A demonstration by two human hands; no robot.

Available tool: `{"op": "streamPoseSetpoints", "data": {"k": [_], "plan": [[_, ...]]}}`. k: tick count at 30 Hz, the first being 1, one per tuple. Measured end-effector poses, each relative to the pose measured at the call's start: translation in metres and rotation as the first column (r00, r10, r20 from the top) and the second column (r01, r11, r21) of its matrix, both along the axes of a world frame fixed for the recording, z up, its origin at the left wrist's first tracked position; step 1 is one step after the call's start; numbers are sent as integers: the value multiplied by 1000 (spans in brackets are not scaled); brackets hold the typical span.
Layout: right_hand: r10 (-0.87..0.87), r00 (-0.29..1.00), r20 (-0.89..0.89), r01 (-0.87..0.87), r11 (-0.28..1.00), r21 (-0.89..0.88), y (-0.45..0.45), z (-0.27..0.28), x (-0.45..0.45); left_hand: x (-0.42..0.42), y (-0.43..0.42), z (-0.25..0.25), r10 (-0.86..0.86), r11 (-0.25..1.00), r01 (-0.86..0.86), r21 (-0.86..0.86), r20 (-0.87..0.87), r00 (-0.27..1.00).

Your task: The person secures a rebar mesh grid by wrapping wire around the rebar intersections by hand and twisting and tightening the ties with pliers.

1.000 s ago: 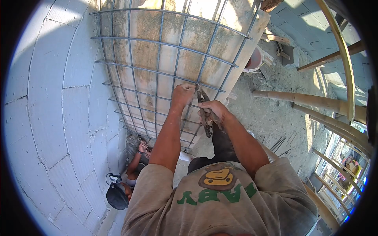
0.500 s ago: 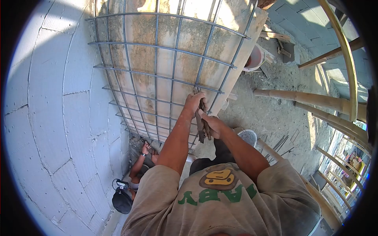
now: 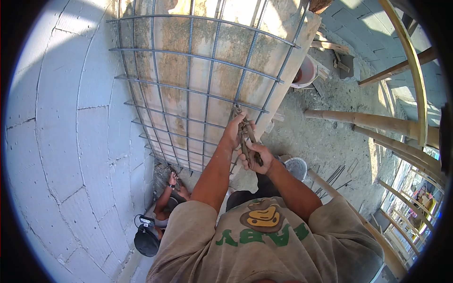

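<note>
A grid of ribbed steel rebar (image 3: 212, 59) stands over a plywood panel (image 3: 200, 37). At one of its crossings, near its lower right, are the jaws of worn pincers (image 3: 249, 134). My left hand (image 3: 231, 132) is closed around the upper part of the pincers, just below the jaws, with fingertips showing on the far side. My right hand (image 3: 259, 158) grips the handles lower down, which stand somewhat apart. Any tie wire at the jaws is too small to make out.
A co-worker (image 3: 150, 236) in a dark cap crouches at lower left, hands at the grid's bottom. A block wall (image 3: 61, 141) rises on the left. Wooden poles (image 3: 358, 117), a bucket (image 3: 306, 70), another bucket (image 3: 296, 166) and loose rods (image 3: 335, 177) are on the right.
The pincer handles have spread apart, and my right hand has shifted slightly down and around them. My left hand stays near the same crossing. The co-worker's hands moved a little.
</note>
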State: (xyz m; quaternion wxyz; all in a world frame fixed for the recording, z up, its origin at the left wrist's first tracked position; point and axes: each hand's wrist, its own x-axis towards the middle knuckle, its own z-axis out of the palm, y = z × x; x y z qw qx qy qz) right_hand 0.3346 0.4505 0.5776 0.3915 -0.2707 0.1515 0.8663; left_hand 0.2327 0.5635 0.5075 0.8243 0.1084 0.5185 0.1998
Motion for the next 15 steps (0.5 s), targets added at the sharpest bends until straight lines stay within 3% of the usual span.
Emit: {"op": "streamPoseSetpoints", "data": {"k": [2,4,6,8,9,12,15], "plan": [[53,998,13,-54,997,48,-3,-3,3,5,-5,10,147,986,-126,-107,219,965],[210,858,468,-230,973,-15,2,17,-2,2,0,1,-97,994,100,46,-54,994],[292,493,820,-382,919,-97,-5,17,-19,2,-5,-10,-210,936,306,172,-423,881],[208,-18,978,-495,848,-190,-21,-24,-44,17,-9,-19,-121,823,502,266,-782,611],[294,90,952,-360,900,-244,-26,-52,-52,21,-7,9,-89,798,536,274,-826,556],[351,389,852,-260,929,-264,-1,1,-32,30,-15,9,48,778,572,259,-933,358],[377,347,859,-348,902,-255,3,6,33,20,-12,19,-181,844,413,342,-543,820]]}}
